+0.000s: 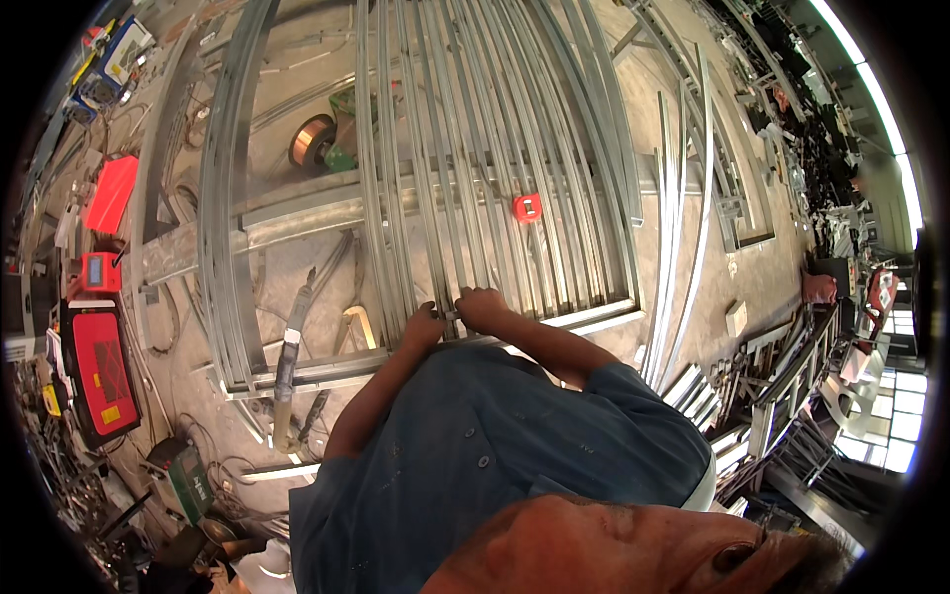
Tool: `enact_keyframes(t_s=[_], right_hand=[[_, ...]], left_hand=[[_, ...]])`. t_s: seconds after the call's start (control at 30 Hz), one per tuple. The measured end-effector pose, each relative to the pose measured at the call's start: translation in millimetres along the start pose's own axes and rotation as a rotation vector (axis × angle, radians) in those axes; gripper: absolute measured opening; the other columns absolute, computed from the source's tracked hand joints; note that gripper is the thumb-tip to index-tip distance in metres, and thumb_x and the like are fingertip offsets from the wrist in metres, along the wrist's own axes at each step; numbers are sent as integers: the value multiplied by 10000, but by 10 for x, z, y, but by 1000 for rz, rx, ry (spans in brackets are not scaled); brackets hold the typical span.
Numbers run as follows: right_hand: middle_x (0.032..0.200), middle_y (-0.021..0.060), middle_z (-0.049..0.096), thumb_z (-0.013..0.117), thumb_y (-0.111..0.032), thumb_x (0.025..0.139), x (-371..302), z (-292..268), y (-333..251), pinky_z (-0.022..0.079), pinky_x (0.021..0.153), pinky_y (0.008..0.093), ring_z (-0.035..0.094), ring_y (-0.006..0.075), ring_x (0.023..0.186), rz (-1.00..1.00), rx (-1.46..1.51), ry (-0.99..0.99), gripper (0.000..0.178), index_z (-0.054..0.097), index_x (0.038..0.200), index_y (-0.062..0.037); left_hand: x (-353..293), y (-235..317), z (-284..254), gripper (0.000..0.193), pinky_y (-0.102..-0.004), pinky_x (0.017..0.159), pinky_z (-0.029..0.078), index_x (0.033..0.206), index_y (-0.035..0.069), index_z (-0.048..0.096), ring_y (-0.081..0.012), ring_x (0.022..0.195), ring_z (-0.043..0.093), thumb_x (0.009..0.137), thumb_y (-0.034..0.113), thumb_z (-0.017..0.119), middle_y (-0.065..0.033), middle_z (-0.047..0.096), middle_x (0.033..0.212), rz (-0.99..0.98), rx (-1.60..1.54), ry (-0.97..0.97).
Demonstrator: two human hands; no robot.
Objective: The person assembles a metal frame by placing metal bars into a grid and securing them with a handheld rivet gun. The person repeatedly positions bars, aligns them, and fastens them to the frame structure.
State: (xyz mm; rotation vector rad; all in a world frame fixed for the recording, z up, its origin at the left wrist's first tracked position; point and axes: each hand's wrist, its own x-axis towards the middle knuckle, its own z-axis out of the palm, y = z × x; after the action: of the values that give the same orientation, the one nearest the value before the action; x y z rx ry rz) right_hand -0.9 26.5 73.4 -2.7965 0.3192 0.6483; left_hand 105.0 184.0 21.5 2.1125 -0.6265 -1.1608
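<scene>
My left hand (426,325) is curled low over the near ends of the long grey metal bars (421,198); what its fingers pinch is too small to tell. Close to its right, my right hand (482,310) is closed around the near part of a metal bar. The bars run side by side away from me, inside a large metal frame (594,317) whose near rail lies by my body. A red tape measure (528,208) rests on the bars, beyond my right hand and to its right.
A crossbeam (307,213) runs under the bars. Left are a wire spool (313,142), a clamp-like yellow tool (356,319), a thick cable (287,381) and a red-and-black machine (102,376). Loose strips (673,228) lie right of the frame, with stacked metal stock (782,396) farther right.
</scene>
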Motion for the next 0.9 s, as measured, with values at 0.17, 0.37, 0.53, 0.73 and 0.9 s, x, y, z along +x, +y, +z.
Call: enact_keyframes(t_s=[0.17,0.37,0.53,0.73,0.9], right_hand=[[1008,149,688,622,-203,872,60,159,90,592,755,484,726,340,915,10,-5,24,179,739,929,-80],[980,125,682,622,-203,876,66,199,121,590,725,477,725,325,891,-11,-10,28,146,721,902,-100],[983,115,668,649,-204,863,53,81,120,584,765,465,715,316,933,-79,-29,-26,141,715,935,-102],[1026,104,651,648,-175,858,83,112,158,584,756,462,707,309,918,-58,0,-54,141,697,960,-91],[1052,130,669,643,-156,846,46,-4,154,594,771,459,713,319,957,-68,37,-39,152,713,956,-79]], left_hand=[[352,-534,270,640,-468,1024,504,1379,-4,556,-413,1196,631,819,290,654,-260,668,1257,190,200,-4],[83,-232,77,673,-460,1036,494,1395,-43,522,-414,1210,614,821,292,627,-272,645,1282,122,27,-43],[155,-409,177,682,-447,1049,487,1400,-67,502,-408,1235,600,796,229,611,-270,641,1294,167,43,-4],[178,-568,221,668,-446,1045,489,1385,-83,512,-407,1211,619,786,198,600,-275,658,1264,300,135,-11],[13,-49,-41,682,-438,1043,495,1385,-81,520,-394,1201,631,768,194,611,-270,672,1240,97,35,-48]])
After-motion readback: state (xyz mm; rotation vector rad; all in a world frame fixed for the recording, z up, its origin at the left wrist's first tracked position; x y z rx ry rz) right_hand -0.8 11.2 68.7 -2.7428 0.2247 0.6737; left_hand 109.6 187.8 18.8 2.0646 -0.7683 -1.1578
